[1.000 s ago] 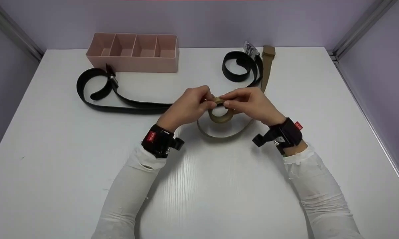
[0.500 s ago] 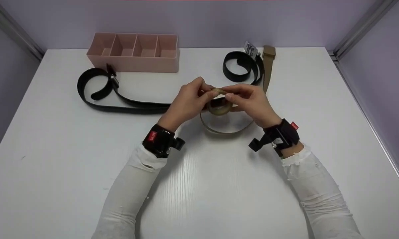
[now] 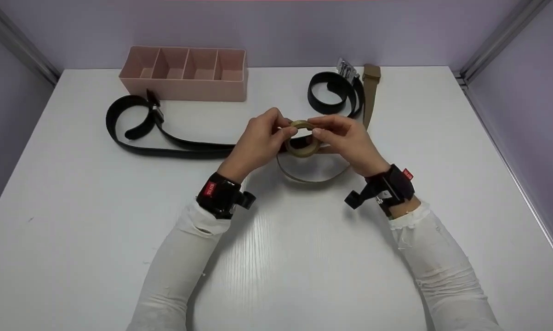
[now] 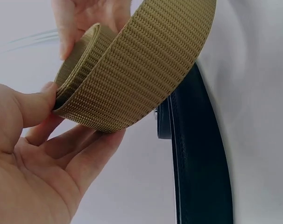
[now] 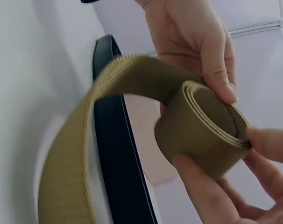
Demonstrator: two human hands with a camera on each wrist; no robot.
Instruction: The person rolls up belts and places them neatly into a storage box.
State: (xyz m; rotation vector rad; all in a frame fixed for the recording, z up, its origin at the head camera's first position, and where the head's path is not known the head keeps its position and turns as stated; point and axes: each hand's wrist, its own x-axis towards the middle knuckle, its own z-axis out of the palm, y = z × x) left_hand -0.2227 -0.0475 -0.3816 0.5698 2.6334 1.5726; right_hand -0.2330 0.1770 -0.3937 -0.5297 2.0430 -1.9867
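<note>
A tan woven webbing belt is rolled into a small coil in layers, held off the table between both hands. My left hand pinches the coil's left side between thumb and fingers; my right hand grips its right side the same way. In the right wrist view, the coil has a strip running off it in a wide arc. From the head view, this strip loops below the hands, and its far part with a tan buckle lies at the back right.
A black belt with a looped end lies at the left. Another black coil with a silver buckle is at the back right; hands hide whether they join. A pink four-section box stands at the back left of the white table.
Both hands moved slightly away from the body with the tan belt coil, then held nearly still. The coil turned a little in the fingers. The black belts and pink box stayed put.
</note>
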